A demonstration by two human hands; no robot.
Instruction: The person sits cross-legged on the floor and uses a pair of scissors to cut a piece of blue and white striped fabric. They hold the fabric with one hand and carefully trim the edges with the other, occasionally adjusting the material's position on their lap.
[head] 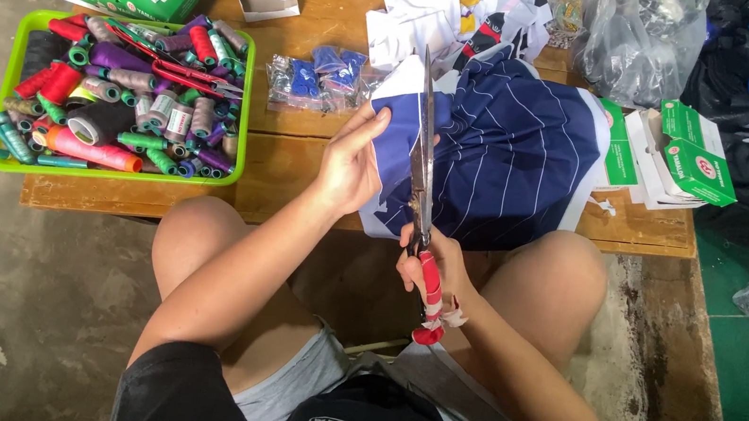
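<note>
right hand point(432, 270) gripping big scissors point(424, 174), blades up | left hand point(349, 162) pinching navy striped cloth point(504, 165) at surface's near edge point(186, 197) | thumb's right beside the blade, one slip could nick it or cut crooked

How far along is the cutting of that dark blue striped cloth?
Done: hard to tell; no finished cut shows. In hand: the left hand grips the white edge of the blue striped cloth, while the right hand holds the scissors upright against it. Left: most of the cloth lies uncut on the wooden bench.
</note>
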